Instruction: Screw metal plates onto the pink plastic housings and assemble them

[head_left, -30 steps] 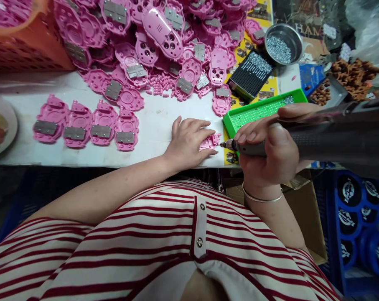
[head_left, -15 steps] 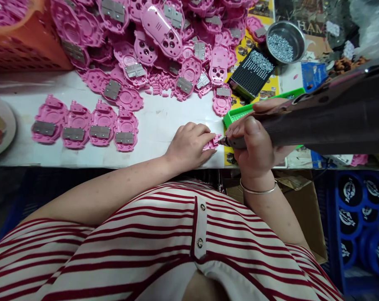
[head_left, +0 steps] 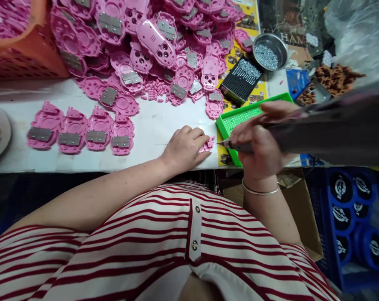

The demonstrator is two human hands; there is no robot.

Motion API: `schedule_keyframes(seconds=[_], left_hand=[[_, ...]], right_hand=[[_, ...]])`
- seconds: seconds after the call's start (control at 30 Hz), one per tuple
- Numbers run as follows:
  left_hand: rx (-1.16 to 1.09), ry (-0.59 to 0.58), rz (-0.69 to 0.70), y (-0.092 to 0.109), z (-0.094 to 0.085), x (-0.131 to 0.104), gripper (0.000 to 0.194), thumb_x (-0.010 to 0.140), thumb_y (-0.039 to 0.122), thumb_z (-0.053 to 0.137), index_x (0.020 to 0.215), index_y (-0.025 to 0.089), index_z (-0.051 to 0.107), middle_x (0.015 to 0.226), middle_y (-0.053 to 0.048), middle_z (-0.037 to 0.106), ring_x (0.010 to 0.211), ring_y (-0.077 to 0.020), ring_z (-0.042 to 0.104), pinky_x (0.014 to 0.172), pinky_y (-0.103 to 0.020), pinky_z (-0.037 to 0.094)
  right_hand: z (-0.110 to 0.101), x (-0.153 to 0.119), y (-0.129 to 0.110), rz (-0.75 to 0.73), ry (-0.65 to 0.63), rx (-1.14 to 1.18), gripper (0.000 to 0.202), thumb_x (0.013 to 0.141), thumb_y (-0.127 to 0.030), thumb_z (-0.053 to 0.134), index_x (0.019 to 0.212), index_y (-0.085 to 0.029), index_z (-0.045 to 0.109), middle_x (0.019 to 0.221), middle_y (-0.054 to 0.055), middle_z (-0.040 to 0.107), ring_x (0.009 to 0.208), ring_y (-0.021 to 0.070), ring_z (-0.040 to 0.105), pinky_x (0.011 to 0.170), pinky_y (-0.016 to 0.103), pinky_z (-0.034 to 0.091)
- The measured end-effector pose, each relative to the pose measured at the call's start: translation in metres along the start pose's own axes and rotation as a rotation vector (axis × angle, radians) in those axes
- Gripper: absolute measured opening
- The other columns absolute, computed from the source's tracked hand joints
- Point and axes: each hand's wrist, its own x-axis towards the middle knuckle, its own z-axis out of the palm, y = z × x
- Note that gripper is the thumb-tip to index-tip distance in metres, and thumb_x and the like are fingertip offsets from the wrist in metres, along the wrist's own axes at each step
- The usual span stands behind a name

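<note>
My left hand (head_left: 186, 145) presses a pink plastic casing (head_left: 209, 144) down on the white table; the palm and fingers cover most of it. In my right hand (head_left: 260, 146) is a dark electric screwdriver (head_left: 330, 129), held level and blurred by motion. Its thin bit points left and ends just right of the casing, apart from it. Beneath the right hand lies a green perforated tray (head_left: 228, 122). To the left, several pink casings with metal plates stand in a row, the nearest casing (head_left: 122, 136) at the row's right end.
A large heap of pink casings (head_left: 158, 42) fills the back, beside an orange basket (head_left: 35, 58). Small pink pieces (head_left: 154, 90) lie before it. A black perforated tray (head_left: 241, 83) and a metal bowl (head_left: 270, 52) hold screws. Blue crates (head_left: 333, 267) stand low at right.
The screwdriver has drawn back to the right, and its bit has come away from the pink casing. More of the green tray shows. My left hand keeps its hold; the view has shifted slightly.
</note>
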Motion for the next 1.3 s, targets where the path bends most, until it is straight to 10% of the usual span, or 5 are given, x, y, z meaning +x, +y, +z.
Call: schedule_keyframes(seconds=[0.1,0.23,0.97,1.3], left_hand=[[-0.028,-0.020,0.020,0.004,0.002,-0.001,0.036,0.094,0.040,0.055,0.117,0.014,0.067,0.115,-0.010,0.067,0.099,-0.0264,0.055,0.083,-0.040,0.041],[-0.054,-0.034,0.054,0.009,0.006,0.000,0.034,0.094,0.039,0.056,0.116,0.015,0.067,0.114,-0.010,0.068,0.099,-0.0262,0.057,0.084,-0.040,0.043],[-0.092,0.009,0.078,0.008,0.008,0.002,0.035,0.093,0.041,0.056,0.114,0.014,0.065,0.111,-0.012,0.068,0.098,-0.0252,0.058,0.087,-0.040,0.042],[-0.112,0.017,-0.009,0.009,0.007,0.003,0.034,0.091,0.044,0.059,0.108,0.014,0.059,0.101,-0.010,0.068,0.093,-0.0249,0.057,0.086,-0.039,0.042]], right_hand=[[-0.017,0.007,-0.008,-0.208,0.228,0.088,0.020,0.083,-0.038,0.063,0.101,-0.031,0.064,0.058,-0.006,0.039,0.039,0.0075,0.040,0.037,0.024,0.037],[-0.035,0.003,-0.002,-0.114,0.340,-0.015,0.018,0.082,-0.040,0.064,0.093,-0.027,0.061,0.066,-0.003,0.045,0.042,0.0084,0.045,0.039,0.026,0.038],[-0.028,-0.001,-0.012,-0.125,0.321,0.153,0.014,0.085,-0.029,0.063,0.099,-0.032,0.063,0.058,-0.005,0.045,0.044,0.0114,0.045,0.041,0.029,0.037],[0.002,-0.004,-0.010,0.024,0.217,0.061,0.027,0.085,-0.054,0.057,0.101,-0.034,0.048,0.076,-0.003,0.051,0.044,0.0088,0.044,0.042,0.029,0.042]])
